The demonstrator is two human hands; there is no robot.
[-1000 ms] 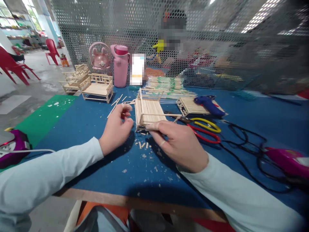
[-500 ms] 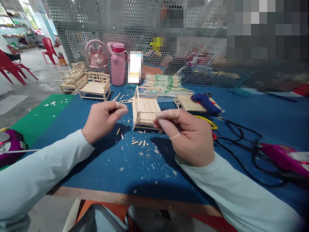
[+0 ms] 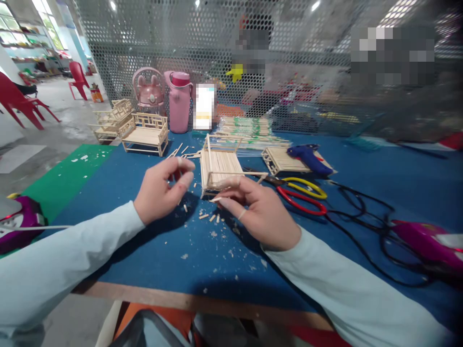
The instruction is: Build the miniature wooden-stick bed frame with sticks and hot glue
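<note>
A small wooden stick frame (image 3: 222,161) with a slatted seat stands on the blue table, a thin rail along its front sticking out to the right. My right hand (image 3: 258,209) is at its front edge, thumb and fingers pinched on a short wooden stick (image 3: 216,199). Left of the frame my left hand (image 3: 162,188) hovers with its fingers curled and thumb near the fingertips; a small gap shows between them, and nothing is visible in it. Short cut pieces (image 3: 212,218) lie on the table below the frame.
Red-and-yellow-handled scissors (image 3: 304,200) lie right of my right hand, near black cables. Behind are a blue glue gun (image 3: 311,159) on a slatted piece, bagged sticks (image 3: 246,127), a pink bottle (image 3: 180,106) and a finished stick bench (image 3: 144,135). Purple devices sit at both sides.
My right hand has moved left and slightly down to the frame's front, uncovering the scissors and the protruding rail. A short stick now shows in its pinch. The whole view has shifted slightly.
</note>
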